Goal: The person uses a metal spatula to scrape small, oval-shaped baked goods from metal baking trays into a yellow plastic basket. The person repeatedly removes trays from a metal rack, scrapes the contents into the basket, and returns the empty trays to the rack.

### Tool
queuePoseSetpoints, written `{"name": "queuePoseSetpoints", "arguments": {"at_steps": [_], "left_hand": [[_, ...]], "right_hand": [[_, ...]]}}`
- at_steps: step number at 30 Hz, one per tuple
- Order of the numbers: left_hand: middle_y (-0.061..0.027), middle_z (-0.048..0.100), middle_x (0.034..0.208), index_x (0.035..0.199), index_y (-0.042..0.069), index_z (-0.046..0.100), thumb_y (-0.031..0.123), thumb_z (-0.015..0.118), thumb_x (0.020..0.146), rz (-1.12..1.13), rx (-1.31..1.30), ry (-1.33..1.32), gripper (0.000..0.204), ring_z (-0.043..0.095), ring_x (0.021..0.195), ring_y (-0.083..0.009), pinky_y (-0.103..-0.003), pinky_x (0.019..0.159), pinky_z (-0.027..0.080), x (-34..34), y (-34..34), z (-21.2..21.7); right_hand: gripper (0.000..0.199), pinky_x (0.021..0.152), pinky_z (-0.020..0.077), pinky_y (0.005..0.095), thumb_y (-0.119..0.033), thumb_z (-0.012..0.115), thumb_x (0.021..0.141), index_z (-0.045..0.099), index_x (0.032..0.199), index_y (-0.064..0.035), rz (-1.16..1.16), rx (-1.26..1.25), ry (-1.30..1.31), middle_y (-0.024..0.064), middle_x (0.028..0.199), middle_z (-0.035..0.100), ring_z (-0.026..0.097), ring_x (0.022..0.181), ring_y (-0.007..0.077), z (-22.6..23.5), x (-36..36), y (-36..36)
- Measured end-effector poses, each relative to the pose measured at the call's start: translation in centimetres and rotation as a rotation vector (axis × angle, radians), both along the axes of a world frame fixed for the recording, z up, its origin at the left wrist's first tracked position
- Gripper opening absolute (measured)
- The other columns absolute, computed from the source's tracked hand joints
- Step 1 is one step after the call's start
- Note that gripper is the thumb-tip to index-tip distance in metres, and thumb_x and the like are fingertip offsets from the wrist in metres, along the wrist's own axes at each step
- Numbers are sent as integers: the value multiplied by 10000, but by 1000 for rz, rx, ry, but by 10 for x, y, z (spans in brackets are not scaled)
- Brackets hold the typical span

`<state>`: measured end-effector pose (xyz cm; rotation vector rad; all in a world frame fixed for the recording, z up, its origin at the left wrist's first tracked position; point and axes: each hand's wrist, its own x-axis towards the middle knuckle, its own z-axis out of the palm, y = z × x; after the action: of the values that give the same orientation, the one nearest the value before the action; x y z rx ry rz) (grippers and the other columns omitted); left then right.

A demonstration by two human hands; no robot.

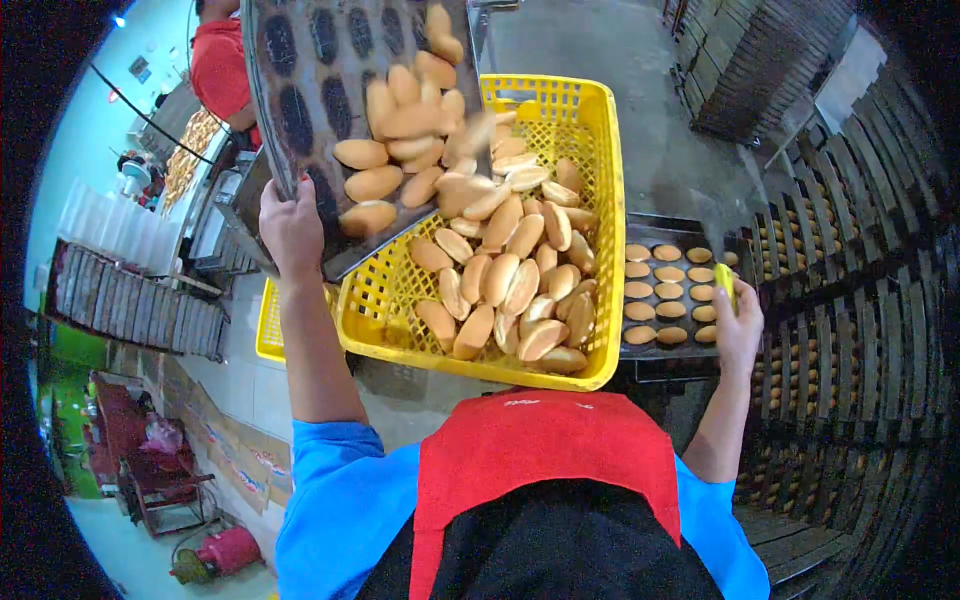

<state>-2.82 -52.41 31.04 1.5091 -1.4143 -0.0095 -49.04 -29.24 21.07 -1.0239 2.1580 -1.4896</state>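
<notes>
My left hand [292, 228] grips the near left edge of a dark baking tray [294, 75], which is tilted over a yellow plastic crate [612, 190]. Oval bread rolls [372, 183] slide off the tray toward the crate, some blurred by motion. Many more golden rolls [524, 285] lie heaped inside the crate, several with their pale sides showing. At the right, my right hand [738, 325] is closed on a small yellow tool [724, 283] whose kind I cannot make out. It is over the right edge of a second dark tray [668, 357] carrying rows of rolls.
Tall racks [855, 290] of stacked trays with rolls stand close on the right. Another stack of trays [745, 65] is at the far right. A person in red [218, 75] stands beyond the tilted tray. Part of another yellow crate [268, 325] shows at left.
</notes>
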Motion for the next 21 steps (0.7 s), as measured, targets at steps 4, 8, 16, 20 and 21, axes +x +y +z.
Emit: {"name": "queuePoseSetpoints", "arguments": {"at_steps": [4,8,16,20,21], "left_hand": [[-168,628,830,1009,-18,571,145,642,815,-84,-164,-98,262,614,742,-305,-351,707,475,-8,23,-1],[-195,618,915,1065,-42,548,87,656,796,-6,-264,-255,317,612,820,-338,-375,733,479,0,33,-2],[-224,599,985,1127,-51,520,93,628,795,13,-374,-546,378,588,910,-390,-410,798,472,11,62,18],[-218,599,1002,1138,-46,515,94,609,794,53,-316,-504,383,584,927,-389,-407,818,471,17,65,28],[-216,598,1005,1138,-45,515,93,607,789,73,-314,-508,386,583,932,-388,-406,825,470,21,68,29]], "right_hand": [[332,875,436,295,-115,573,859,538,1155,31,289,-160,27,101,1071,601,557,984,170,10,43,-43],[349,880,448,314,-168,568,871,544,1177,-1,480,-157,358,168,1117,609,597,1025,239,47,99,-96],[315,781,457,254,-189,582,874,601,1142,-26,597,-316,155,97,951,653,588,857,121,98,155,-220],[336,781,485,343,-310,607,837,642,1089,-90,556,-295,119,172,941,667,652,874,268,85,157,-219],[346,783,486,357,-325,609,834,640,1093,-98,605,-260,18,176,957,665,651,872,287,85,156,-207]]}}
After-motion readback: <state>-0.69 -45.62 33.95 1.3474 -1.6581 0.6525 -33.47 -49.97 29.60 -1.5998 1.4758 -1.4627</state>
